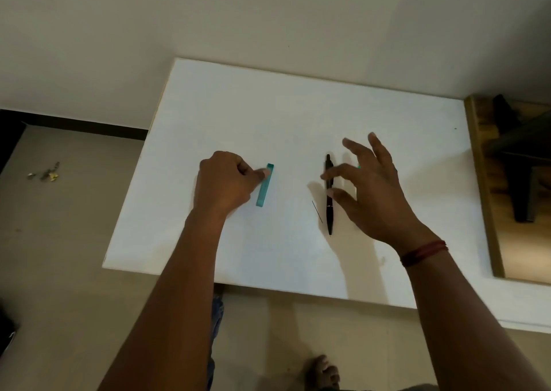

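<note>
Right hand [372, 194], fingers spread and holding nothing, hovers over a slim black plastic pen [329, 214] lying on the white rectangular tabletop [298, 107]. Left hand [223, 182], fingers curled, pinches the far end of a flat teal plastic case [264, 195], well left of the pen.

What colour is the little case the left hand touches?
The case is teal green, seen best in the head view.

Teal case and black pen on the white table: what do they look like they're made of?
The teal case looks like see-through plastic with a glossy finish: light passes through its tinted body, and its edges are crisp and moulded. The black pen is probably smooth plastic with a faint sheen and a thin bright ring low on the barrel; painted metal cannot be ruled out from here.
</note>
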